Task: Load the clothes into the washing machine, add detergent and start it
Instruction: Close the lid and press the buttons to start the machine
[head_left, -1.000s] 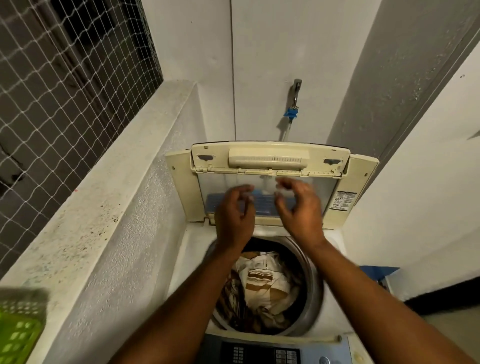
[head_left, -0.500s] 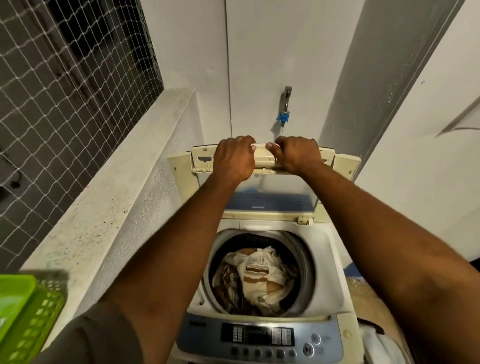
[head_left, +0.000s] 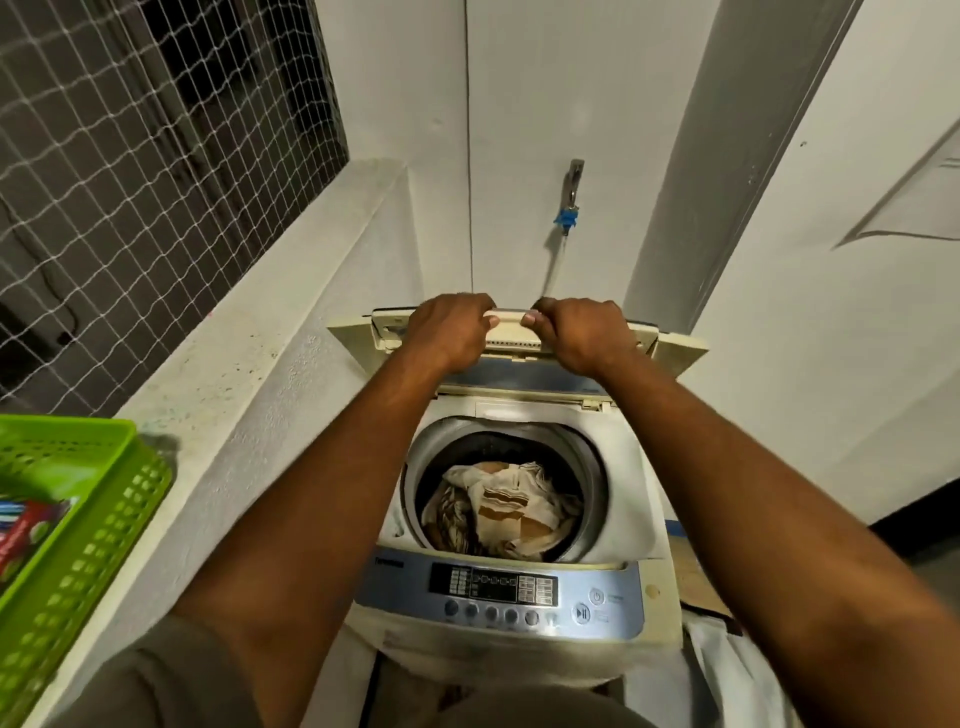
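Lowered slightly: cream plastic folding lid (head_left: 675, 345). Your left hand (head_left: 449, 332) and right hand (head_left: 582, 335) grip its handle (head_left: 511, 332) above the steel drum (head_left: 589, 460); bring it down evenly.

you're viewing through one wide-angle head cam only, sitting above the washing machine (head_left: 641, 467), pointing forward and down, close in, forearms running up-frame to left hand (head_left: 449, 332) and right hand (head_left: 584, 338) gripping the lid (head_left: 678, 345) mid-frame, green basket (head_left: 78, 519) clipping the left edge
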